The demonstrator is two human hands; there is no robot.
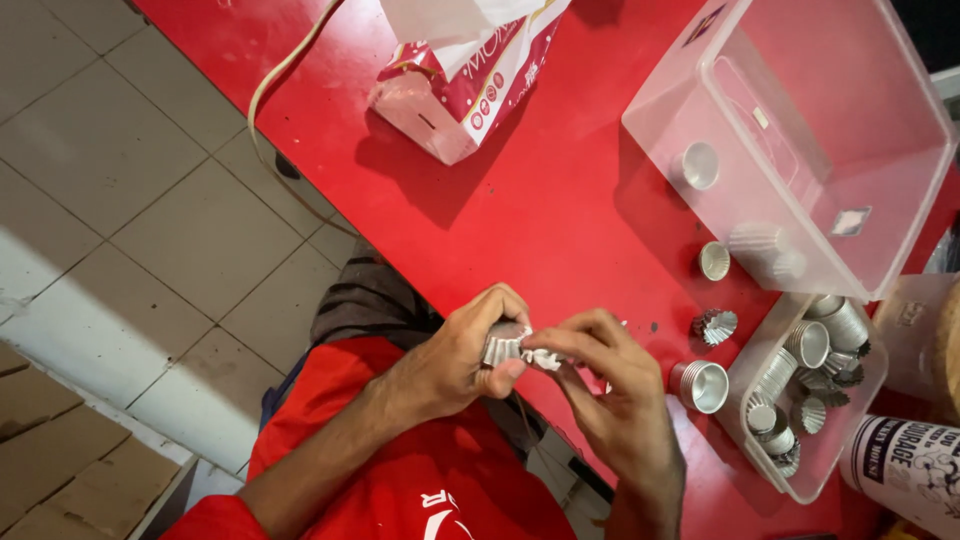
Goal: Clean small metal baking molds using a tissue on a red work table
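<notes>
Head view. The left hand (455,360), wrist bent, has its fingers (500,305) curled around a short stack of fluted metal moulds (503,347) at the near edge of the red table (560,190). The right hand (610,385) pinches the stack's end between thumb and fingers. Loose on the table: three moulds, one fluted (715,324), two plain (700,385). Two clear plastic tubs: the large tub (800,130) holds three moulds, the small tub (810,395) many, uncountable. One printed bag (465,80).
</notes>
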